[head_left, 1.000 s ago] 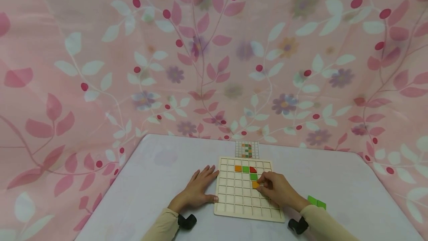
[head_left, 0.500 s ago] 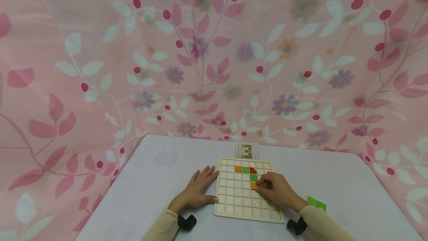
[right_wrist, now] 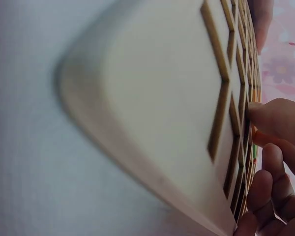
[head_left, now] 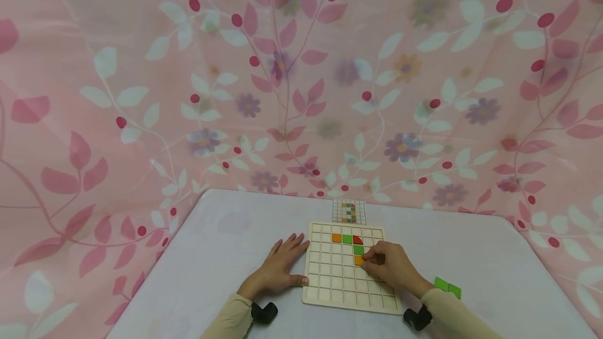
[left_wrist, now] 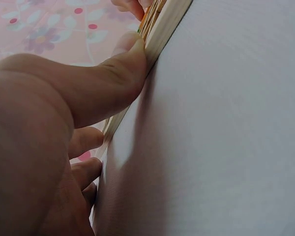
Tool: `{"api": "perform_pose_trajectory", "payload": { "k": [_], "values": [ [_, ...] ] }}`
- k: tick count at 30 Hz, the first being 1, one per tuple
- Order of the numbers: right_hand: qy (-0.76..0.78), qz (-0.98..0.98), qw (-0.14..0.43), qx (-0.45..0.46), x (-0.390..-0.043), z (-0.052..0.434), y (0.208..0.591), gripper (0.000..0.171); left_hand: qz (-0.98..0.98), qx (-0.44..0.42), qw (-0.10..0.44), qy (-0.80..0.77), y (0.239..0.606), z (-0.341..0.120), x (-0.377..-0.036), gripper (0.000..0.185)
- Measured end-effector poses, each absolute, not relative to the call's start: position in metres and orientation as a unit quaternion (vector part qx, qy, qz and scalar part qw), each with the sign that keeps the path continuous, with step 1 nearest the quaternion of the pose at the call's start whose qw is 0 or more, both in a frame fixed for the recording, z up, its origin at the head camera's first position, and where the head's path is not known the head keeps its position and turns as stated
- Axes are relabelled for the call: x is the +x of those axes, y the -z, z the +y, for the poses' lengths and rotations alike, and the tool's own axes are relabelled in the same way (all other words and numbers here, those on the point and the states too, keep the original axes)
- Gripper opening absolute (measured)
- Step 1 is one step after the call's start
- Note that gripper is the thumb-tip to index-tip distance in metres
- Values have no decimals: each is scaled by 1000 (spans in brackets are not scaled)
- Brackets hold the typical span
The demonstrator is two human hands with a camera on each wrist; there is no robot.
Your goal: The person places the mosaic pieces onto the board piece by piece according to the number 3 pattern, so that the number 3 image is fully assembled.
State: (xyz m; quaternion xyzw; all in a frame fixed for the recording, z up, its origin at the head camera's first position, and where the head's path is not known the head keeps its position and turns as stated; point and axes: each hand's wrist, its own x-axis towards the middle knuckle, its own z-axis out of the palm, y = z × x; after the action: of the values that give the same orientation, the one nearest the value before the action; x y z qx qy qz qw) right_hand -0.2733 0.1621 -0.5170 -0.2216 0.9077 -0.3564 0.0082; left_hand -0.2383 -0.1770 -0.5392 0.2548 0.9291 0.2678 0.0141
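while left hand (head_left: 277,267) spreads against board (head_left: 330,281), right hand (head_left: 392,264) pinches orange tile (head_left: 358,260)
card (head_left: 349,211) at far edge; green tiles (head_left: 443,285) by right sleeve (head_left: 457,312); table (head_left: 231,255) around

Left hand (head_left: 277,267), right hand (head_left: 390,266) obstruct; board (head_left: 325,272) passable between.

There is one gridded wooden board (head_left: 325,271) and one pattern card (head_left: 349,211). Two orange tiles (head_left: 358,260), four green tiles (head_left: 347,239) and one red quarter-circle tile (head_left: 357,240) are visible, with two hands (head_left: 278,267).
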Motion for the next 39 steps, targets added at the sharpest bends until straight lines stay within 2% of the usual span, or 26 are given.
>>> {"api": "perform_pose_trajectory", "payload": {
  "k": [15, 23, 39],
  "values": [
    [357, 907, 10, -224, -275, 163, 520, 11, 928, 254, 21, -272, 539, -177, -239, 93],
    [377, 903, 21, -205, -275, 165, 523, 19, 930, 250, 21, -270, 540, -177, -240, 94],
    [357, 902, 17, -240, -278, 169, 525, 23, 930, 245, 23, -273, 540, -176, -239, 94]
  ]
}}
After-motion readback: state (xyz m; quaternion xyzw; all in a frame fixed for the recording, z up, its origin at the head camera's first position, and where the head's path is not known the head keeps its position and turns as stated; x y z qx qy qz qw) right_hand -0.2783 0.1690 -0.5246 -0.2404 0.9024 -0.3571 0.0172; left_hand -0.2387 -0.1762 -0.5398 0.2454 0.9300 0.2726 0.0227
